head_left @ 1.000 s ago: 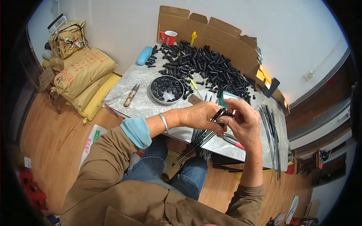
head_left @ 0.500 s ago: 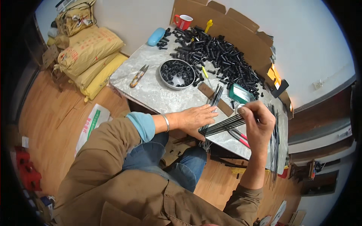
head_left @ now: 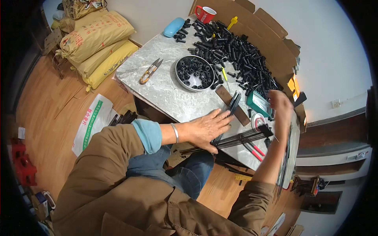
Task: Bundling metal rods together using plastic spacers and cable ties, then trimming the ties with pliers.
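My left hand (head_left: 208, 129) lies flat with its fingers spread over a bundle of thin black rods (head_left: 235, 103) at the table's front edge. A second bundle of black rods (head_left: 246, 137) crosses under its palm and slants right, ending in a dark block-like tip. My right hand (head_left: 281, 105) is raised over the table's right side, beside a green box (head_left: 258, 104); motion smears its fingers. Below it sit a round tin (head_left: 258, 121) and red-handled pliers (head_left: 255, 150). A flat brown bar (head_left: 231, 104) lies beyond the left hand's fingertips.
A metal bowl (head_left: 178, 78) of small black parts stands mid-table before a heap of black bolt-like pieces (head_left: 240, 55). Thread snips (head_left: 151, 71), a blue case (head_left: 173, 27) and a red mug (head_left: 206, 15) are around them. Cardboard (head_left: 271, 39) walls the back; long rods (head_left: 286, 157) overhang the right edge.
My right hand has let go of the slanting rods and moved up and away toward the green box. The left hand stays on the rods with its fingers more spread. The view has shifted slightly.
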A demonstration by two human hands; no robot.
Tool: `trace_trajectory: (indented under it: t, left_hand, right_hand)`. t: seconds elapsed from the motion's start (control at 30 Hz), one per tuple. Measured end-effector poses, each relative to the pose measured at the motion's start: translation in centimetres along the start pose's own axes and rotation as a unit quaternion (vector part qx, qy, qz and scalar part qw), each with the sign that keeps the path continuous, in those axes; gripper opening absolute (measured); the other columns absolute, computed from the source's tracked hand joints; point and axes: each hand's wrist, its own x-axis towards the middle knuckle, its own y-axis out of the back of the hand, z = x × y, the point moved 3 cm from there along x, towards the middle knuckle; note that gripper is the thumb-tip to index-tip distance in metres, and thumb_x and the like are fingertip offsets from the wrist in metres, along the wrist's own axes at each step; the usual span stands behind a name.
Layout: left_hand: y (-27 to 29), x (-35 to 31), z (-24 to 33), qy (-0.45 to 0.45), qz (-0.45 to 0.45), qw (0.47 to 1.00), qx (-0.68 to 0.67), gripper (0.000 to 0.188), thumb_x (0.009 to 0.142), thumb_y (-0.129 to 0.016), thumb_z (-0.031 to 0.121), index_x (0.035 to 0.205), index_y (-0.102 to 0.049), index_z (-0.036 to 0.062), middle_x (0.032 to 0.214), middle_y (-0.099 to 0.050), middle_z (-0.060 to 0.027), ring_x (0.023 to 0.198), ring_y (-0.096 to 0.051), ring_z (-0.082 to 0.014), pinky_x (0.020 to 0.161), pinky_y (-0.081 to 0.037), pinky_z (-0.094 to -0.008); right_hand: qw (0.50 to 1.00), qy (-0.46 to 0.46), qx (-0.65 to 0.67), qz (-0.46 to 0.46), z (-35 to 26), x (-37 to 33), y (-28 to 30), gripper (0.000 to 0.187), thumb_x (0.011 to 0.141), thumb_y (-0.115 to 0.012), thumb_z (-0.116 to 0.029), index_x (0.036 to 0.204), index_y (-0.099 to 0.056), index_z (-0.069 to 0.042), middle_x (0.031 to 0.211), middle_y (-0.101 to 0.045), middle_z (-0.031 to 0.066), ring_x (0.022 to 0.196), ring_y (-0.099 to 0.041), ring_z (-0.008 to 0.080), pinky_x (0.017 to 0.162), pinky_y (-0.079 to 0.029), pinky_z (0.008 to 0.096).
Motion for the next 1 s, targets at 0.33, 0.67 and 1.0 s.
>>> trace_trajectory:
  t: [0.33, 0.67, 1.0]
  left_hand:
    - [0.7, 0.0, -0.4, 0.015, -0.022, 1.0, 0.008, 0.091, 0.074, -0.063, 0.062, 0.137, -0.041, 0.0008, 0.151, -0.024, -0.0186, 0.143, -0.011, -0.0349, 0.112, -0.008, -0.0591]
    - [0.8, 0.4, -0.3, 0.003, -0.034, 0.999, 0.036, 0.092, 0.072, -0.063, 0.065, 0.134, -0.044, -0.0016, 0.148, -0.03, -0.0183, 0.14, -0.02, -0.0384, 0.111, -0.017, -0.0537]
    - [0.6, 0.7, -0.4, 0.036, -0.014, 0.999, -0.002, 0.096, 0.072, -0.065, 0.061, 0.135, -0.038, -0.0061, 0.147, -0.027, -0.0239, 0.14, -0.02, -0.0384, 0.114, -0.017, -0.0475]
  right_hand:
    - [0.924, -0.003, -0.381, -0.042, 1.9, 1.8, -9.4, 0.04, 0.091, -0.051, -0.041, 0.087, -0.067, -0.005, 0.082, -0.064, 0.0225, 0.081, -0.062, 0.041, 0.071, -0.048, 0.0453]
    - [0.945, 0.172, -0.269, 0.066, 2.9, -0.6, -7.5, 0.014, 0.085, -0.063, -0.015, 0.093, -0.068, -0.004, 0.086, -0.066, 0.0097, 0.077, -0.064, 0.0269, 0.069, -0.05, 0.0348]
    - [0.92, 0.233, -0.313, 0.04, 3.5, -1.3, -11.0, 0.008, 0.08, -0.064, -0.011, 0.08, -0.067, -0.004, 0.079, -0.06, 0.0107, 0.075, -0.059, 0.0314, 0.067, -0.048, 0.0398]
